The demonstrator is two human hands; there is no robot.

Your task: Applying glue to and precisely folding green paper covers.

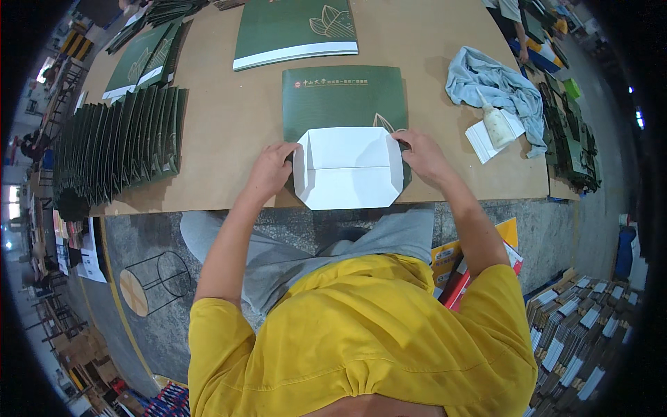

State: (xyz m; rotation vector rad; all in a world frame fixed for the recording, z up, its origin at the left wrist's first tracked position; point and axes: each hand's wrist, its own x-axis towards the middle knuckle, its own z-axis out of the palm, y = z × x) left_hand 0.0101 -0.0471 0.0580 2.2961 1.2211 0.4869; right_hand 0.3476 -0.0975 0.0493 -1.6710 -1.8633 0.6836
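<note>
- Just above the lap, the left hand (271, 167) grasps the left edge of the white end (347, 187) of a green paper bag (344, 104), its fingers bent onto the upper corner.
- The right hand (425, 156) pinches the opposite upper corner.
- The bag lies flat at the near edge of the tabletop (222, 160); its white end is spread into a wide, creased shape, so opening looks done and closing not.
- Whatever is inside the bag cannot be seen.
- To the right, a squeeze bottle (497, 126) with pale contents lies on white cards (479, 142), touching a light blue cloth (472, 76).
- To the left, a tight row of green bags (121, 142) stands on edge; they may be further along, though the blurred rim makes that hard to tell.
- Beyond the held bag, more flat bags (295, 31) lie with white strips toward the person, their ends unopened.
- At far right, a co-worker's arm (520, 38) hangs beside the tabletop.
</note>
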